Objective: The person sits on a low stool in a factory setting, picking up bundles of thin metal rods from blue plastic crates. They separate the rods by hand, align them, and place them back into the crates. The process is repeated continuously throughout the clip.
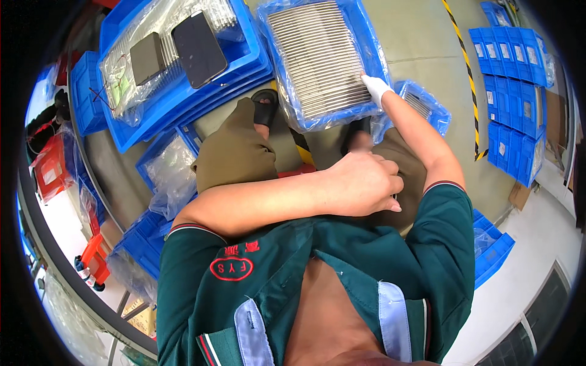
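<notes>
My left forearm crosses my lap, and my bare left hand (366, 185) is closed with its fingers curled. A small bit of something shows by its fingertips, too little to name. My right hand (376, 90), in a white glove, reaches forward to the right side of a blue crate (373, 36) lined with clear plastic. Its stretched fingers touch the ends of the thin metal rods (314, 58) lying in close parallel rows there; whether it grips one is hard to see.
At the left, stacked blue crates (247, 70) hold plastic-covered rods, with a black phone (198, 49) and a dark flat box (147, 58) on top. A smaller lined crate (436, 116) sits beside my right forearm. More blue bins (510, 97) stand beyond striped floor tape (470, 79).
</notes>
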`<control>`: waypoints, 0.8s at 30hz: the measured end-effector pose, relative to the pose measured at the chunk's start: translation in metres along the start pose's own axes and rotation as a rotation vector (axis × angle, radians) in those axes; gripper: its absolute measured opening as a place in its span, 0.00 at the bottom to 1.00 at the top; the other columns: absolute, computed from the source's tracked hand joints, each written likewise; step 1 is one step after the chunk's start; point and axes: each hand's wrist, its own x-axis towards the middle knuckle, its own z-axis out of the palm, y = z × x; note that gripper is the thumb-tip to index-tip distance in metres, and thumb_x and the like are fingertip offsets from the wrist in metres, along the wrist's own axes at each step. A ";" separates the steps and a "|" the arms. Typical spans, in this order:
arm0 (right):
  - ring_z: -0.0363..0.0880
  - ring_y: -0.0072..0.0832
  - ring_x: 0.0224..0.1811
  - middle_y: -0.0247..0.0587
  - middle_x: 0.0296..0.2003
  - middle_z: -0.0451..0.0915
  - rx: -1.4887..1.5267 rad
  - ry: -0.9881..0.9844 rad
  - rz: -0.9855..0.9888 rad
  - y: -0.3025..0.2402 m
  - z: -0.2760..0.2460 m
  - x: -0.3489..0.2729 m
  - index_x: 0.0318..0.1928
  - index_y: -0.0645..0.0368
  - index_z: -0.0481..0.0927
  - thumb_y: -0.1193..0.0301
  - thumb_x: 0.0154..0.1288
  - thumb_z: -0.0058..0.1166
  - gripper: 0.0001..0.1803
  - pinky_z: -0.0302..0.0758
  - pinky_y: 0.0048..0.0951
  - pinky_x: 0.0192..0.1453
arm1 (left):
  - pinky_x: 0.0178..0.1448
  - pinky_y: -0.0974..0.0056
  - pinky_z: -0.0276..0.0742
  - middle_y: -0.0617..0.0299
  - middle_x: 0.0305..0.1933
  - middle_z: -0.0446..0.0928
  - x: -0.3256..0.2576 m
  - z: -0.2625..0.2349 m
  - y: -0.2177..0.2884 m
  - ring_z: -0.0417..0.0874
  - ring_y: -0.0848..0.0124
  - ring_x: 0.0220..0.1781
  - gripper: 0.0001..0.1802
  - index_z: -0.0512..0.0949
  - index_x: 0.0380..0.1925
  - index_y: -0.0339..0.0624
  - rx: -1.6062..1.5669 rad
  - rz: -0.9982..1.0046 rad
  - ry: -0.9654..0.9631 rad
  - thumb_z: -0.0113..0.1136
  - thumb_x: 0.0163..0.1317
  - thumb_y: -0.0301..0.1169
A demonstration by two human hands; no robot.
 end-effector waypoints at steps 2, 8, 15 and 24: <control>0.66 0.38 0.62 0.50 0.59 0.70 0.255 -0.082 0.011 0.011 -0.010 0.013 0.60 0.63 0.68 0.47 0.67 0.44 0.34 0.60 0.38 0.65 | 0.40 0.57 0.74 0.59 0.28 0.73 0.001 0.000 -0.001 0.78 0.59 0.34 0.15 0.76 0.26 0.42 -0.008 0.008 -0.017 0.63 0.52 0.42; 0.71 0.37 0.58 0.51 0.57 0.71 0.412 -0.091 -0.190 -0.035 -0.065 -0.081 0.56 0.62 0.68 0.54 0.67 0.49 0.27 0.69 0.39 0.59 | 0.38 0.56 0.74 0.58 0.27 0.74 0.004 0.004 -0.003 0.78 0.57 0.34 0.13 0.77 0.26 0.42 -0.001 -0.023 -0.019 0.63 0.52 0.39; 0.79 0.40 0.46 0.49 0.43 0.80 -0.093 0.617 -0.164 0.163 -0.136 -0.113 0.47 0.59 0.77 0.57 0.62 0.50 0.20 0.74 0.36 0.49 | 0.41 0.58 0.74 0.51 0.31 0.77 0.016 -0.011 -0.008 0.80 0.56 0.37 0.09 0.79 0.32 0.35 0.028 -0.243 0.008 0.63 0.54 0.29; 0.76 0.46 0.53 0.51 0.48 0.78 -0.124 0.872 0.384 0.365 -0.070 -0.183 0.48 0.54 0.79 0.61 0.55 0.49 0.21 0.72 0.39 0.57 | 0.16 0.70 0.66 0.58 0.26 0.72 0.032 -0.004 -0.019 0.74 0.75 0.16 0.08 0.76 0.34 0.31 -0.202 -0.530 0.132 0.56 0.63 0.28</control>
